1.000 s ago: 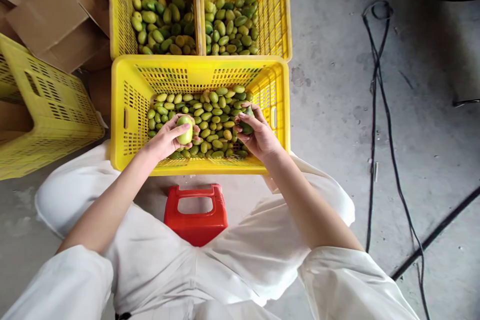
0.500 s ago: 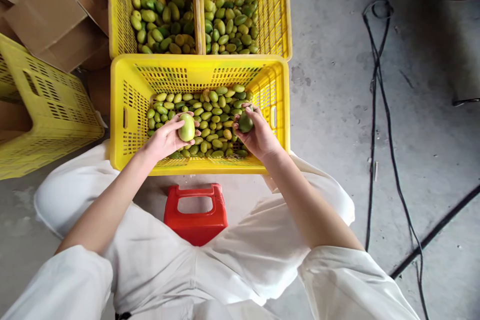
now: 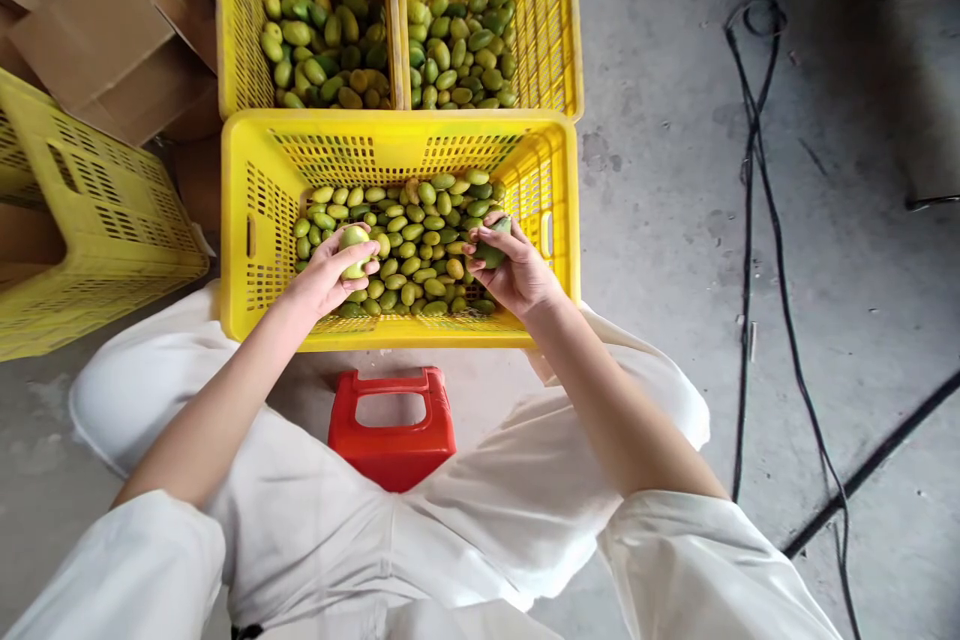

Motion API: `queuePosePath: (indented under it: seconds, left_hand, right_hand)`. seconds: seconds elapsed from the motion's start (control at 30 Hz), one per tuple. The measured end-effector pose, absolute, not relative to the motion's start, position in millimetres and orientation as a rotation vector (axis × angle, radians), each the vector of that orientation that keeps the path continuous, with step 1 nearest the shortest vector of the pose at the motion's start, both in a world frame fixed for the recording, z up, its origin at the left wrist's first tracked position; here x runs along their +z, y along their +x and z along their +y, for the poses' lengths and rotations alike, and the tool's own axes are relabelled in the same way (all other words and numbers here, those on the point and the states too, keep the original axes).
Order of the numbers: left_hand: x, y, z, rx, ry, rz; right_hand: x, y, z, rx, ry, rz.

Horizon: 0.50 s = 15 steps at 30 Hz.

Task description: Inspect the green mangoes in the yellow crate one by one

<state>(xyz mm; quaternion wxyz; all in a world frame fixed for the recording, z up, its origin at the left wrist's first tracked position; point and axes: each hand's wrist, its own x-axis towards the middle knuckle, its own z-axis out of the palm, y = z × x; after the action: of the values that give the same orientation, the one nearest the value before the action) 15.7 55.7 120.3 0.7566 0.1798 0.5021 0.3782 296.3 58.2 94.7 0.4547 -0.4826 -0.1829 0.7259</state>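
Note:
My left hand is closed around a pale green oval fruit, its thumb lying across the skin. A darker green oval fruit sits in my right hand, held between thumb and fingers. Both hands are over the near yellow crate, apart from each other. Below and between them lie many smaller green and yellowish oval fruits, covering much of the crate's floor. The hands hide some of these fruits.
Behind stand a left yellow crate and a right yellow crate, both holding similar fruits. Another yellow crate and cardboard boxes are at left. A red plastic stool stands between my legs. Black cables cross the floor.
The pale fruit has turned in my left hand, which has shifted slightly left. In my right hand the dark fruit has also turned. The crates and loose fruits look unmoved.

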Motion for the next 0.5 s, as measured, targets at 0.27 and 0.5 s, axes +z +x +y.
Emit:
queuePosePath:
  seconds: [0.27, 0.5]
  left_hand:
    - [112.4, 16.8, 55.4, 0.826, 0.312, 1.106]
    - [111.3, 14.2, 55.8, 0.845, 0.39, 1.137]
  right_hand:
    - [94.9, 297.7, 59.0, 1.829, -1.19, -0.5]
    - [91.2, 297.4, 58.4, 1.877, -1.198, -0.523]
